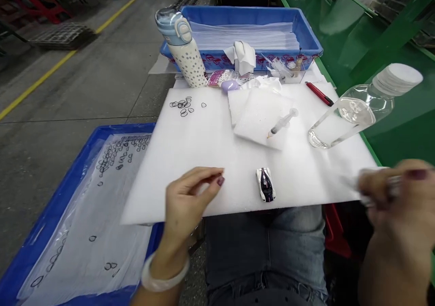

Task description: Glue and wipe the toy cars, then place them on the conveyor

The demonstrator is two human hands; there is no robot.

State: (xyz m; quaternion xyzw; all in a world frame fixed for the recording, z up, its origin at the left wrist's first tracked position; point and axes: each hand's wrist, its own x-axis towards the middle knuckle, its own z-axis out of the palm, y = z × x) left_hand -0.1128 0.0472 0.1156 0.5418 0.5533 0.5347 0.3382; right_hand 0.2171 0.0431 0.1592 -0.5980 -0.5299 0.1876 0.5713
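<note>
My left hand is over the front left of the white foam board, thumb and fingertips pinched together; whatever lies between them is too small to make out. Blurred by motion, my right hand is past the board's right edge, fingers wrapped round something white I cannot make out. A small white and black toy car lies near the front edge, between my hands and touched by neither. Several thin black rings are at the board's back left. A syringe rests on a folded white cloth.
A clear bottle of liquid and a red pen are at the right. Behind stand a dotted bottle and a blue bin. A blue tray with black rings on white sheets lies at the left.
</note>
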